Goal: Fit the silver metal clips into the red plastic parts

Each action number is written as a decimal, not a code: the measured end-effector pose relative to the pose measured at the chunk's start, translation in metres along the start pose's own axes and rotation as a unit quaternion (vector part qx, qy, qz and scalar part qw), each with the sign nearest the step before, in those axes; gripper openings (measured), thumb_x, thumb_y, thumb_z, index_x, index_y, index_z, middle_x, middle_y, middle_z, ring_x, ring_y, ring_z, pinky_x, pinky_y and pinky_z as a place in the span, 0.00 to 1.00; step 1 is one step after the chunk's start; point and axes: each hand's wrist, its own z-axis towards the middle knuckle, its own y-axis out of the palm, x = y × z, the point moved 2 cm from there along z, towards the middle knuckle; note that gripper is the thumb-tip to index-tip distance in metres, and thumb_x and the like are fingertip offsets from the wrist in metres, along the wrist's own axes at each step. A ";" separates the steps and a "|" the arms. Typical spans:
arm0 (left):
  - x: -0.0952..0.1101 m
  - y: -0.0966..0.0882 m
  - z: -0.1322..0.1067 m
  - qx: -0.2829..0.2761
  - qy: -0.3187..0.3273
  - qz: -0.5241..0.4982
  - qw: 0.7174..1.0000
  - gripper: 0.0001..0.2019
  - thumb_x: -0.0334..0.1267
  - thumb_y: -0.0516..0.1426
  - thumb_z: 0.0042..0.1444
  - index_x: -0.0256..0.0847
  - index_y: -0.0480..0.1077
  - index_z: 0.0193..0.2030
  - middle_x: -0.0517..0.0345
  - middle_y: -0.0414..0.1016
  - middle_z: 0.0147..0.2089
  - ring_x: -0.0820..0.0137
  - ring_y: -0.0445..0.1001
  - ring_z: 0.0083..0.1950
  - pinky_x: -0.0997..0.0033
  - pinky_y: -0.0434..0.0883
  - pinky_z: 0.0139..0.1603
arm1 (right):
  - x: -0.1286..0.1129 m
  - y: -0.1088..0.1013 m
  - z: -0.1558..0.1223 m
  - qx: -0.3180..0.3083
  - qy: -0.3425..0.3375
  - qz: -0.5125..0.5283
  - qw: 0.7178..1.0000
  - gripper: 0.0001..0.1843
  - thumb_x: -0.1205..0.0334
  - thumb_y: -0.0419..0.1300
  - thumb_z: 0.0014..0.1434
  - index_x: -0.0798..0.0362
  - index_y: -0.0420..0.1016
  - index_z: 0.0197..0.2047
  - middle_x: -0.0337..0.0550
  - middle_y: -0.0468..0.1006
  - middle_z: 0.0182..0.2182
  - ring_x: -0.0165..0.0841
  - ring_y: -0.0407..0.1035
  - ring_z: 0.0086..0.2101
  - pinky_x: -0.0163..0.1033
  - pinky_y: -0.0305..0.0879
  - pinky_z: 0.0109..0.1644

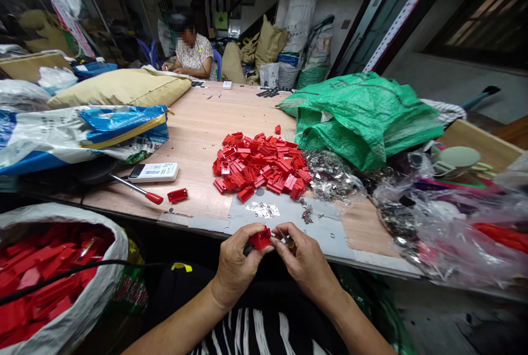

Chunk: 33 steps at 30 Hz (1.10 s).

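Just in front of the table's near edge, my left hand (240, 256) pinches a small red plastic housing (260, 238) between thumb and fingers. My right hand (303, 253) is closed right beside it, fingertips at the housing's right side. Something small and thin shows between those fingers, too small to name. Beyond both hands, a grey mat (289, 223) carries a scatter of small silvery flat pieces (263, 210) and a little cluster of metal parts (306, 212). A large heap of similar red housings (264, 162) lies behind the mat.
An open sack of red parts (61, 283) stands at my left. On the table lie a single red housing (177, 195), a red-handled lever (142, 190), a white device (152, 171), a green sack (367, 113) and bagged metal pieces (334, 176). A person (193, 52) sits across the table.
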 end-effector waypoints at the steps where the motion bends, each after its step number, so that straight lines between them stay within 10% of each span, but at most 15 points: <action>1: 0.000 0.000 0.000 0.004 0.000 0.003 1.000 0.17 0.33 0.64 0.50 0.45 0.73 0.48 0.55 0.80 0.44 0.63 0.79 0.45 0.65 0.75 0.48 | 0.000 0.001 0.000 0.002 0.016 0.002 1.000 0.04 0.60 0.53 0.63 0.49 0.66 0.36 0.39 0.74 0.30 0.31 0.68 0.27 0.35 0.63 0.32; 13: 0.003 0.003 -0.001 -0.006 0.079 0.054 0.995 0.18 0.28 0.61 0.53 0.45 0.70 0.50 0.54 0.79 0.46 0.64 0.77 0.48 0.65 0.75 0.50 | 0.002 0.006 0.005 0.000 0.139 0.099 0.985 0.09 0.57 0.55 0.59 0.50 0.65 0.29 0.35 0.73 0.26 0.28 0.64 0.23 0.33 0.60 0.27; 33: 0.000 0.005 -0.003 -0.011 0.116 0.043 0.992 0.18 0.26 0.61 0.52 0.42 0.69 0.51 0.53 0.78 0.46 0.66 0.77 0.48 0.67 0.75 0.51 | 0.010 0.008 0.003 -0.038 0.149 0.122 0.981 0.10 0.57 0.55 0.58 0.51 0.63 0.27 0.35 0.70 0.25 0.29 0.63 0.27 0.35 0.58 0.32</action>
